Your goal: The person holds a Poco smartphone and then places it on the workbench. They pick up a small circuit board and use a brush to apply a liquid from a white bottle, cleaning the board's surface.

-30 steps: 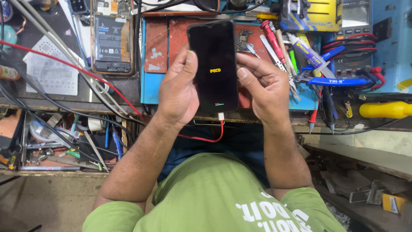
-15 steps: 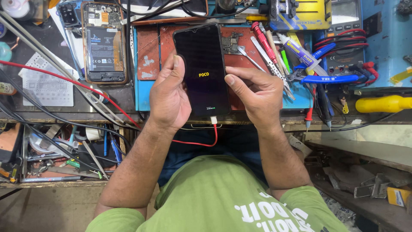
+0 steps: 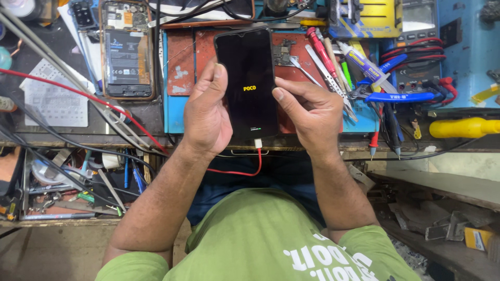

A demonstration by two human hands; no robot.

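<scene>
Head view, looking down: green shirt (image 3: 250,244) nearest the camera, both forearms reaching forward over the bench edge. Left hand (image 3: 207,112) grips the left side of a black phone (image 3: 247,78), thumb lying up along the edge, other fingers hidden behind the phone so how far they curl cannot be told. Right hand (image 3: 310,112) is at the phone's right edge, thumb tip touching the side of the screen, fingers loosely curled, seems to steady the phone rather than clamp it. Phone is upright between the two hands, held over the bench, screen dark with a small yellow logo in the middle. Red cable (image 3: 245,169) with a white plug goes into the phone's bottom end and loops down toward the lap. Under the bench on the left, an open drawer (image 3: 67,182) full of small tools and wires. Behind the phone a blue-edged work mat (image 3: 179,67) with a rusty red surface. Left of it an opened phone (image 3: 126,49) lying back-off with its battery showing. Right of the hands, blue-handled pliers (image 3: 398,97), a red screwdriver (image 3: 323,52), and a yellow handle (image 3: 463,127) further right. Far edge: a yellow meter (image 3: 367,18)
</scene>
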